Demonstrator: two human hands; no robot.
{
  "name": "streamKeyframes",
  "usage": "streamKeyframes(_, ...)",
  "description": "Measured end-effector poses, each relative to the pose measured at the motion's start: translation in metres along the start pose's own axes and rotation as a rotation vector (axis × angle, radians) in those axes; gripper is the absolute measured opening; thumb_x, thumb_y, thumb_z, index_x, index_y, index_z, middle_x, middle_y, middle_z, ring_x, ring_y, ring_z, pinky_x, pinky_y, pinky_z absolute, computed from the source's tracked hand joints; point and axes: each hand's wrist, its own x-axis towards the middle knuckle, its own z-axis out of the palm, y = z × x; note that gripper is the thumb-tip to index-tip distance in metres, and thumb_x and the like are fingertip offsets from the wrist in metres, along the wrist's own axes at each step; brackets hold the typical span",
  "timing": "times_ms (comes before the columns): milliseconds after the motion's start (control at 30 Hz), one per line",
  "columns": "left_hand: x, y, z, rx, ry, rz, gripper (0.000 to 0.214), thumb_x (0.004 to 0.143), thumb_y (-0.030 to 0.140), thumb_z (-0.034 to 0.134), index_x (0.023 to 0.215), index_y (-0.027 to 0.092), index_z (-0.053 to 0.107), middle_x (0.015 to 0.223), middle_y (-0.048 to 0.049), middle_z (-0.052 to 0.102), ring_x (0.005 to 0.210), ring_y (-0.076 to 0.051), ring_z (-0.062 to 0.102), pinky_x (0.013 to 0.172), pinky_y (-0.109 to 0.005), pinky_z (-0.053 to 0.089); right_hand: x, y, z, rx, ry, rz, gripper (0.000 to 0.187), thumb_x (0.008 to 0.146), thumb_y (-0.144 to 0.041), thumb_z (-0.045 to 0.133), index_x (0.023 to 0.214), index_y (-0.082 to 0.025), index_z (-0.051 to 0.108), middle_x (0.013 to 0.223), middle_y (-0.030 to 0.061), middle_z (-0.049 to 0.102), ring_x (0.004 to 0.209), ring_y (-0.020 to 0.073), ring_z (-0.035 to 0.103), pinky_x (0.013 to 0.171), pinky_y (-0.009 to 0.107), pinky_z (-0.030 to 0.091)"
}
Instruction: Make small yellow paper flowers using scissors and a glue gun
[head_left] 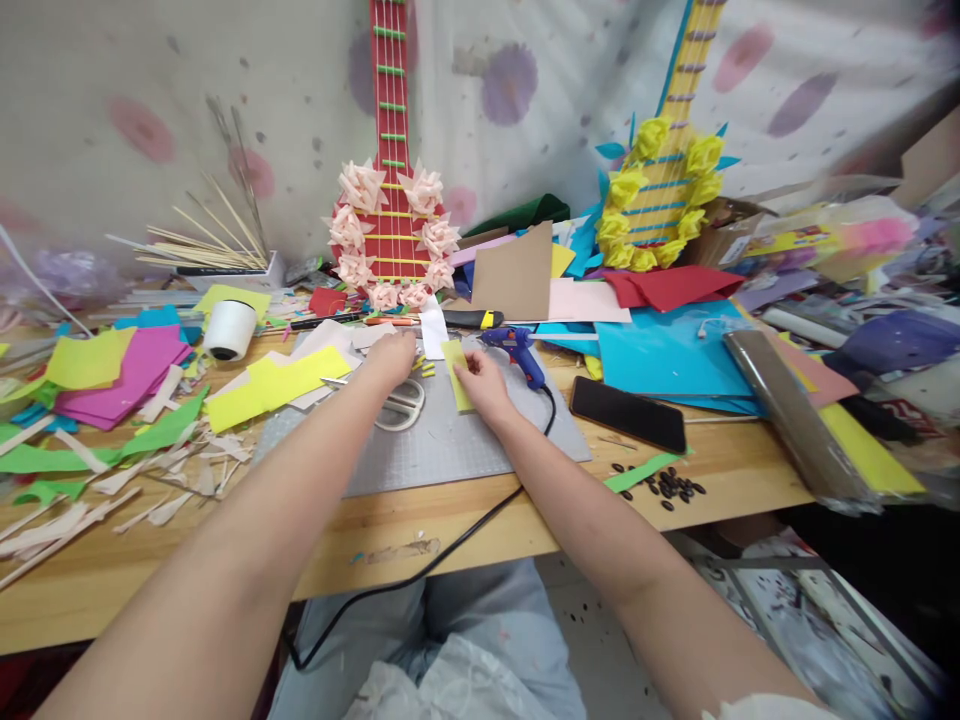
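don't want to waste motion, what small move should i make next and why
Probably bring your left hand across to steady the pale yellow rectangular paper strip. Your right hand seems to hold it only near its right edge, and your left hand is apart from it, with small yellow pieces between them on the grey cutting mat.

We see a pale backdrop [285, 60] spotted pink and purple, a wooden table [735, 465] and a light floor [592, 610] below.

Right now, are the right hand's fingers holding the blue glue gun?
No: the right hand's fingers hold a yellow paper strip, while the blue glue gun lies beside them.
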Motion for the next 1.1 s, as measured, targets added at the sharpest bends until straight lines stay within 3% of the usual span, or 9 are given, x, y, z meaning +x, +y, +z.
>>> streamKeyframes(200, -0.006, -0.003, -0.004, 0.117, 0.055, 0.122, 0.033, 0.079, 0.009, 0.035, 0.105, 0.008, 0.055, 0.099, -0.0178, 0.062, 0.096, -0.027, 0.059, 0.075, -0.036, 0.045, -0.004, -0.005, 0.000, -0.099, -0.025, -0.008, 0.019, 0.071, -0.035, 0.045, 0.070, -0.018, 0.053, 0.064, -0.0018, 0.053, 0.061, 0.0123, 0.047, 0.058, 0.024, 0.035)
streamKeyframes(333, -0.010, -0.007, -0.010, 0.096, 0.096, 0.069, 0.031, 0.076, 0.012, 0.041, 0.102, 0.012, 0.059, 0.099, -0.0146, 0.063, 0.096, -0.025, 0.058, 0.077, -0.032, 0.044, -0.004, -0.005, -0.002, -0.195, -0.049, -0.046, 0.020, 0.074, -0.035, 0.044, 0.071, -0.018, 0.054, 0.065, -0.0012, 0.055, 0.063, 0.0127, 0.049, 0.058, 0.024, 0.034)
streamKeyframes(600, -0.016, -0.021, -0.009, -0.089, 0.135, -0.041, 0.027, 0.073, 0.019, 0.046, 0.096, 0.019, 0.061, 0.101, -0.0077, 0.062, 0.091, -0.021, 0.058, 0.071, -0.028, 0.043, -0.009, -0.018, -0.013, -0.622, -0.175, -0.043, 0.017, 0.077, -0.030, 0.046, 0.079, -0.021, 0.060, 0.077, 0.0015, 0.063, 0.071, 0.0151, 0.053, 0.059, 0.024, 0.032)
streamKeyframes(767, -0.019, -0.032, 0.003, -0.193, 0.172, -0.084, 0.021, 0.073, 0.023, 0.048, 0.089, 0.020, 0.062, 0.095, -0.0064, 0.064, 0.090, -0.021, 0.057, 0.073, -0.028, 0.043, -0.011, -0.020, -0.016, -0.678, -0.174, -0.058, 0.018, 0.078, -0.031, 0.047, 0.085, -0.022, 0.061, 0.085, 0.0024, 0.064, 0.077, 0.0168, 0.054, 0.063, 0.026, 0.036)
streamKeyframes(967, -0.026, -0.039, 0.010, -0.317, 0.156, -0.200, 0.024, 0.076, 0.029, 0.046, 0.094, 0.022, 0.058, 0.094, -0.0053, 0.065, 0.085, -0.020, 0.059, 0.069, -0.027, 0.043, -0.010, -0.018, -0.017, -0.701, -0.133, -0.227, 0.028, 0.071, -0.025, 0.057, 0.099, -0.020, 0.060, 0.097, 0.0067, 0.062, 0.096, 0.0214, 0.051, 0.082, 0.033, 0.039)
streamKeyframes(1100, -0.033, -0.039, 0.006, -0.334, 0.149, -0.237, 0.024, 0.076, 0.031, 0.047, 0.097, 0.023, 0.057, 0.096, -0.0047, 0.066, 0.087, -0.020, 0.059, 0.070, -0.028, 0.042, -0.009, -0.031, -0.036, -0.627, -0.157, -0.273, 0.032, 0.069, -0.026, 0.061, 0.101, -0.019, 0.061, 0.103, 0.0082, 0.062, 0.097, 0.0226, 0.053, 0.084, 0.036, 0.040)
